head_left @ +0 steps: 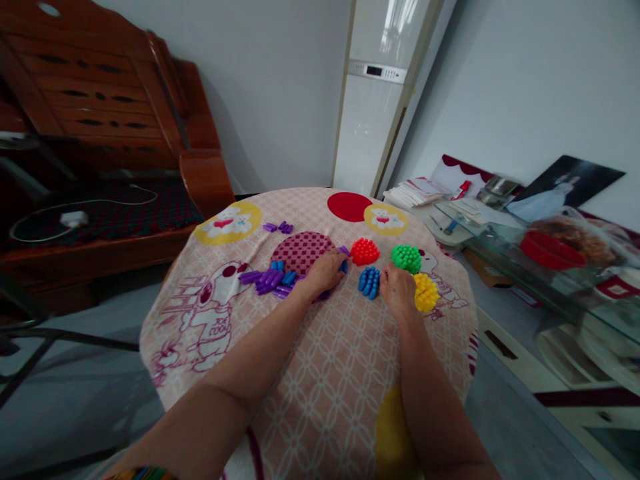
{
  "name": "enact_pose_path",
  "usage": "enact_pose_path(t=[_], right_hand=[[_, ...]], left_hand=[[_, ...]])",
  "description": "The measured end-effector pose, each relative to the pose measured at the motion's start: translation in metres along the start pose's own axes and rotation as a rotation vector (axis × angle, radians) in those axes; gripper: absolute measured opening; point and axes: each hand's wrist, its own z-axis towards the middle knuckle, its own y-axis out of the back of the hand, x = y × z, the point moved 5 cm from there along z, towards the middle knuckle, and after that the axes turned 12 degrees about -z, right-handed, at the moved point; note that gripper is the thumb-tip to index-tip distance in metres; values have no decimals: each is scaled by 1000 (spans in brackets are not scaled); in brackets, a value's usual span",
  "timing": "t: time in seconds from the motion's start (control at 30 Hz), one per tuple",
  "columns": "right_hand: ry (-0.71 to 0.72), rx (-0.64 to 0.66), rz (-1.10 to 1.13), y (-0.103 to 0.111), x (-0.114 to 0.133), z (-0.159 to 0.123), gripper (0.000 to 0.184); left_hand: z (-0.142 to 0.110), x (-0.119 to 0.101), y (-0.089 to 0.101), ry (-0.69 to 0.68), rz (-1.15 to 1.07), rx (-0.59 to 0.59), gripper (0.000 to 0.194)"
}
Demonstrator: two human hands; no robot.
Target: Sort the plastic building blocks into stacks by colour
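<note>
My left hand reaches over the table, fingers bent together around a small blue plastic piece at their tips. Beneath and left of it lies a loose mix of purple sticks and a few blue pieces. My right hand is closed, thumb side against the right edge of a blue pile; anything in its fingers is hidden. Around that hand sit a green bumpy pile and a yellow one. A red bumpy pile lies between the hands, farther back.
A patterned cloth covers the round table. More purple sticks lie towards its far left. At right stands a glass-topped cabinet with papers and a red bowl. A wooden bench is at left, a tall white unit behind.
</note>
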Motion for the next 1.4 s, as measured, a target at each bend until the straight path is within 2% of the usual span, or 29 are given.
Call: enact_pose_path(t=[0.17,0.27,0.37,0.43,0.5,0.57,0.63,0.87,0.97,1.07,1.27,1.4], right_hand=[[-77,-104,85,7,-5,0,31],[-113,-232,258,12,-9,-1,32],[-67,-305,511,15,-8,-2,32],[-13,-276,682,14,-3,-3,33],[25,-186,814,11,3,-3,35],[20,-86,901,8,7,-4,36],[-28,-41,959,6,6,-4,36],[-201,-148,1110,12,-13,1,35],[-239,-204,1116,15,-20,2,36],[-262,-241,1069,16,-30,1,33],[-92,-69,742,9,-40,1,19],[-49,-4,546,5,-35,2,13]], left_hand=[[-1,3,3,11,-60,-15,39],[0,-3,14,-16,-184,-74,36],[0,-21,26,-95,-350,-114,33],[-1,-35,30,-155,-448,-133,35],[-3,-47,32,-196,-508,-150,35],[-4,-53,31,-213,-524,-158,33],[-4,-56,30,-222,-534,-155,34],[-4,-64,29,-267,-687,-139,39],[-4,-68,27,-266,-734,-130,41],[-3,-65,30,-246,-723,-137,34],[1,-32,53,-76,-610,-217,29],[-1,-3,73,52,-442,-251,28]])
